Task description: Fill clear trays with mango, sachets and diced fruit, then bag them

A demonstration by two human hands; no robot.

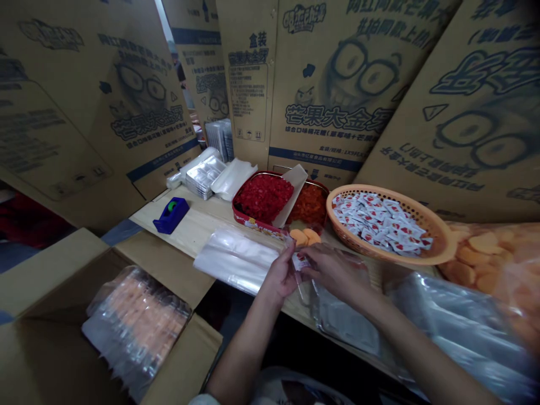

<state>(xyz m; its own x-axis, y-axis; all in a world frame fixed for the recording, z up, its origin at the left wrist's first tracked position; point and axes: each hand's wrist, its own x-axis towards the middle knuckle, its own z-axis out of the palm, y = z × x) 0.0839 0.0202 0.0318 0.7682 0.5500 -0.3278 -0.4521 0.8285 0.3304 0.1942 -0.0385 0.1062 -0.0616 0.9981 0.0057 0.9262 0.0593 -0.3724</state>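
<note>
My left hand (282, 275) is closed on the side of a clear plastic tray (304, 293), held above the front of the table. Two round orange pieces (305, 237) show at the tray's far end. My right hand (331, 267) pinches a small white sachet (300, 262) with a red print over the tray's near part. Its fingertips lie close to my left thumb, and they hide part of the tray. Under my right forearm lie more clear plastic trays (348, 323).
A red tin (253, 216) of red pieces, another of orange-red pieces (310, 203) and an orange basket (447, 247) of sachets stand behind. Clear bags (240, 259) and a blue tape dispenser (171, 216) lie left. An open carton (46, 360) holds packed trays. Large cartons (320, 84) wall the back.
</note>
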